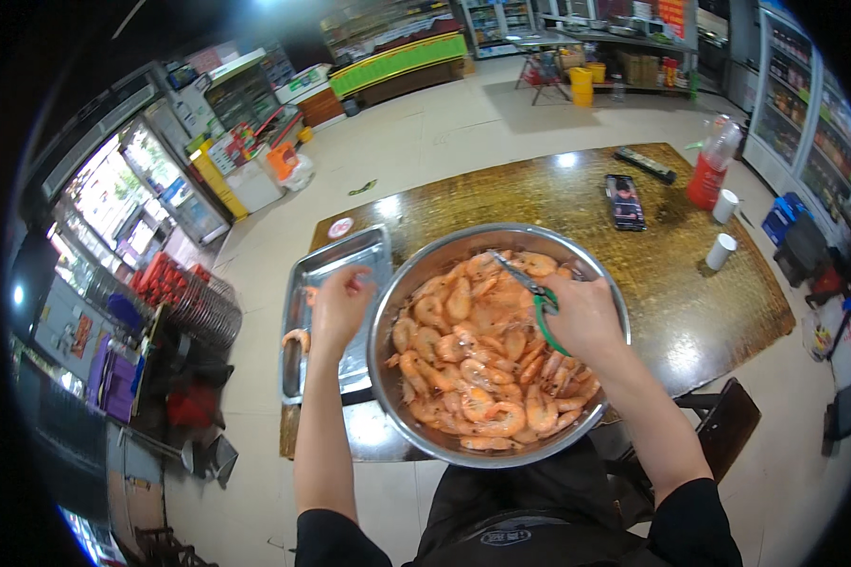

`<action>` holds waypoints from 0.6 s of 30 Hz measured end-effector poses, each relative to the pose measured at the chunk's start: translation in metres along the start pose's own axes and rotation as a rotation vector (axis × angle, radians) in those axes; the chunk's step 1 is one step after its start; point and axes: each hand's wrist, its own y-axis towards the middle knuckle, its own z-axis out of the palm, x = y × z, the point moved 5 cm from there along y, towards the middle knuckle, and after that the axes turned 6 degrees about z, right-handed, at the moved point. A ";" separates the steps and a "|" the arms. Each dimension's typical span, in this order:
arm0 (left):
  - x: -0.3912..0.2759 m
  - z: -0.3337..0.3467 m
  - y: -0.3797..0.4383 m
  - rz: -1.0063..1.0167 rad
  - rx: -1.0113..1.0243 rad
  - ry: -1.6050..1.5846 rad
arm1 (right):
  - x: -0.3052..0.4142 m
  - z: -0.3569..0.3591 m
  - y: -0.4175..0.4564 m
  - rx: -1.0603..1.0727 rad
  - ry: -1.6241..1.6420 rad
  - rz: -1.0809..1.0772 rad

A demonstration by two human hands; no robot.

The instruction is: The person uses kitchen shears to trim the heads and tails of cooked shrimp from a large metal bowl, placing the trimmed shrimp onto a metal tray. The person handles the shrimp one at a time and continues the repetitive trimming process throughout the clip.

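Observation:
A wide steel bowl (379, 386) full of orange cooked shrimp (479, 368) stands at the near edge of the table. My right hand (583, 315) grips green-handled scissors (549, 312) over the bowl's right part, the blades pointing up and left above the shrimp. My left hand (344, 301) is over a rectangular steel tray (358, 354) left of the bowl, its fingers bent; whether they hold anything cannot be made out. In the tray, a shrimp (298, 339) lies by the left wall, and part of another shows beside my left hand.
On the wooden table (688, 283) beyond the bowl are a smartphone (625, 203), a dark elongated object (645, 164), two white cylinders (721, 251) and a red container (707, 181) with clear plastic cups. A dark chair (734, 425) stands at the near right, against the table's edge.

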 end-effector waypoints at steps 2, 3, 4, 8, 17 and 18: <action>-0.057 0.024 -0.014 0.001 0.289 -0.025 | -0.009 0.007 0.000 -0.044 -0.046 -0.024; -0.076 0.037 -0.021 0.000 0.399 -0.039 | -0.007 0.007 0.000 -0.045 -0.012 -0.042; -0.082 0.052 -0.024 0.005 0.501 -0.031 | -0.004 0.006 0.000 0.021 -0.105 -0.028; -0.095 0.093 -0.019 0.103 0.676 0.369 | -0.001 0.005 0.000 0.095 -0.098 -0.001; -0.117 0.078 -0.014 0.127 0.735 0.098 | -0.004 0.002 0.000 0.121 -0.053 0.020; -0.115 0.070 -0.012 0.129 0.724 0.095 | -0.003 0.003 0.000 0.121 -0.063 0.015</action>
